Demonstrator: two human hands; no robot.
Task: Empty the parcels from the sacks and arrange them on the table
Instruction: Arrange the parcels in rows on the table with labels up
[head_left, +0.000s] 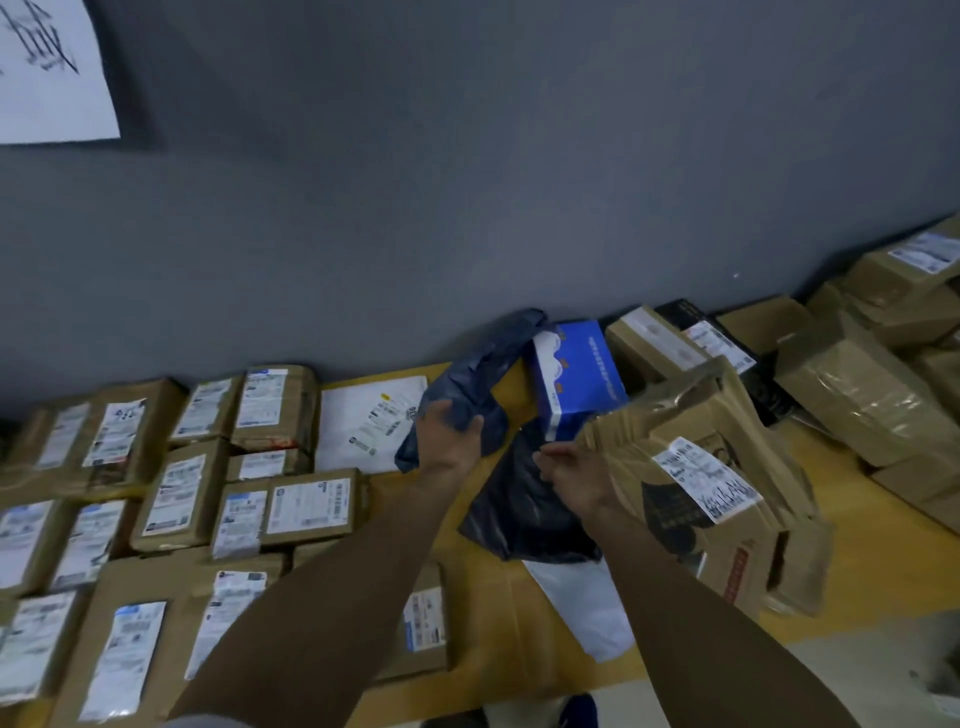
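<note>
as left fingers (470, 427) curl, blue mailer (493, 358) pinched between

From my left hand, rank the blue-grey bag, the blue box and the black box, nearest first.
1. blue-grey bag: held in the left hand.
2. blue box: just to its right.
3. black box: farther right, by the wall.

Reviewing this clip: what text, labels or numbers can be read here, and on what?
Nothing reads clearly.
White sheet on the wall: black handwriting, cut off, illegible.
Blue box: white lettering, blurred.
Paper bag: label with handwriting, red print, both blurred.
Brown parcels: shipping labels too small and blurred.
Dark bag gripped by left hand: no text seen.
</note>
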